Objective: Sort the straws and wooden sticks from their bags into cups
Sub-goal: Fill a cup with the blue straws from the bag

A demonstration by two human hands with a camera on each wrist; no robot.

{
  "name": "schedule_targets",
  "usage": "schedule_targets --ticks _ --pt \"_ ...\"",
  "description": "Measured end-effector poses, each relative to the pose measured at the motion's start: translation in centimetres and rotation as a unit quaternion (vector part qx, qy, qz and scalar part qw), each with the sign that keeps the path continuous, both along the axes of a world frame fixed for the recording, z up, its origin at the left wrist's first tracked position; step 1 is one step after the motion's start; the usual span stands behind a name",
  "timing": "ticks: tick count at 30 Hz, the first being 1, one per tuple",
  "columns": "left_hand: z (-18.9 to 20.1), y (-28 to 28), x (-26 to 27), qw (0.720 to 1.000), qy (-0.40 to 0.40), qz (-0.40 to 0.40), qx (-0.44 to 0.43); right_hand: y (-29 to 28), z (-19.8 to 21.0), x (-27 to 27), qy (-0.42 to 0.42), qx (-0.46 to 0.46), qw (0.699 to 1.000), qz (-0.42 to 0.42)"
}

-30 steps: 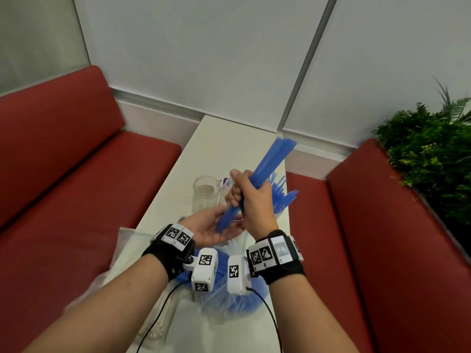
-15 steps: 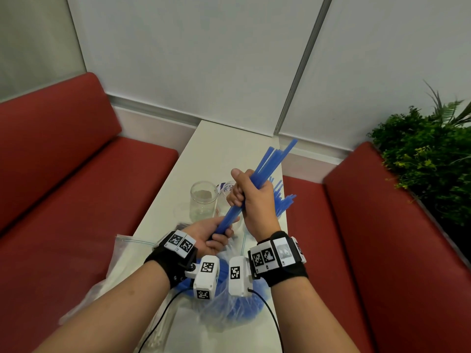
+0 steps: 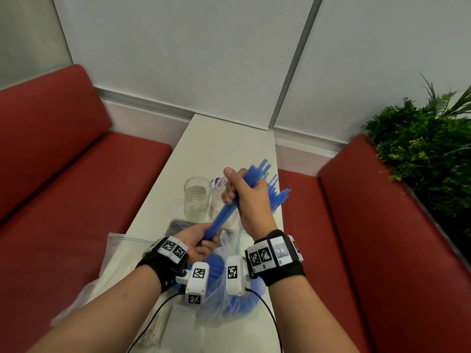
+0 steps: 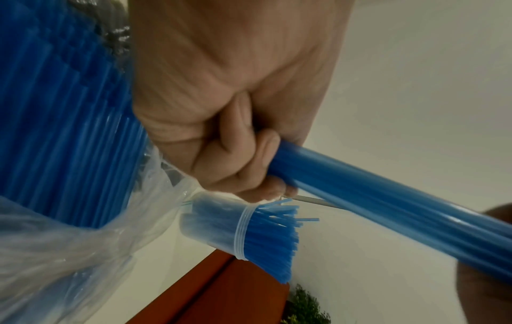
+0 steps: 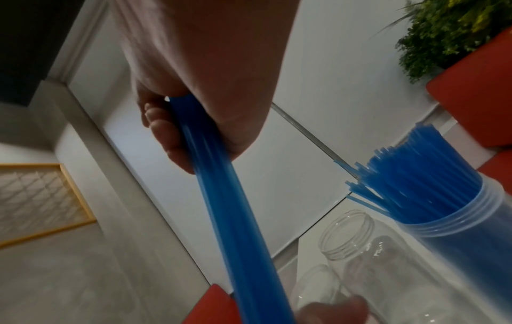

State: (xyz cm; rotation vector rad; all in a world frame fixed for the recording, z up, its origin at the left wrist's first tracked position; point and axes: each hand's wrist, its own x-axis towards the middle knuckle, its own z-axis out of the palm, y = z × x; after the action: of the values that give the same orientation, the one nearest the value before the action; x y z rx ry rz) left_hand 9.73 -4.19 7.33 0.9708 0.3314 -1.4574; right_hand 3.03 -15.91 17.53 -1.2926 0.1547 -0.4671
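Red padded benches (image 3: 76, 174) flank a narrow white table (image 3: 229, 138) against pale wall panels (image 3: 178, 47).

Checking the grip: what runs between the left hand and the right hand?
In the head view, only the bundle of blue straws spans from left hand to right hand.

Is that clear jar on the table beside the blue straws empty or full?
Empty, as far as the pictures show. The clear jar stands upright with its mouth open, and you see straight through its walls; the cup next to it is packed with blue straws.
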Motion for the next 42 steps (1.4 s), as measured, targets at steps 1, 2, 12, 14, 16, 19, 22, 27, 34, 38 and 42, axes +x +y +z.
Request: schedule_targets --ticks 1,2,12,14,16,19,22,27,34,38,42 --pt "-0.3 -0.1 -0.1 1.000 -0.002 0.006 -0.005 -0.2 -0.2 0.1 0.014 -0.005 1.000 0.002" --pt "-0.4 -0.4 -0.2 1.000 -0.008 0.015 -0.012 -0.5 -0.4 0.2 0.024 -0.013 1.000 0.007" --pt "-0.8 0.1 2.4 0.672 -0.649 -0.293 0.202 -14.6 8.9 1.9 -0.089 -0.125 0.951 -0.267" --pt "-1.3 -0.1 2.1 0.584 -0.674 -0.406 0.200 -16.2 7.8 2.6 -0.061 -0.141 0.940 -0.306" --pt "-2.2 -0.6 1.5 0.535 -0.656 -0.491 0.208 -17.1 5.6 3.4 -0.011 -0.153 0.932 -0.330" --pt "-4.1 -1.1 0.7 0.468 -0.650 -0.556 0.221 -17.7 1.2 4.4 0.056 -0.149 0.929 -0.335" --pt "-5.4 -1.2 0.3 0.425 -0.653 -0.588 0.217 -17.7 -2.9 5.3 0.099 -0.132 0.928 -0.333" --pt "-6.4 -1.3 -0.1 0.374 -0.673 -0.593 0.234 -17.5 -7.6 5.8 0.138 -0.121 0.924 -0.334" --pt "-5.9 -1.9 0.5 0.343 -0.670 -0.608 0.253 -17.6 -7.0 6.0 0.090 -0.133 0.925 -0.343" --pt "-6.0 -2.1 1.0 0.351 -0.651 -0.616 0.271 -17.7 -5.6 6.7 0.047 -0.167 0.923 -0.345" --pt "-6.9 -1.4 1.0 0.369 -0.655 -0.603 0.267 -16.9 -8.0 6.1 0.145 -0.296 0.897 -0.295"
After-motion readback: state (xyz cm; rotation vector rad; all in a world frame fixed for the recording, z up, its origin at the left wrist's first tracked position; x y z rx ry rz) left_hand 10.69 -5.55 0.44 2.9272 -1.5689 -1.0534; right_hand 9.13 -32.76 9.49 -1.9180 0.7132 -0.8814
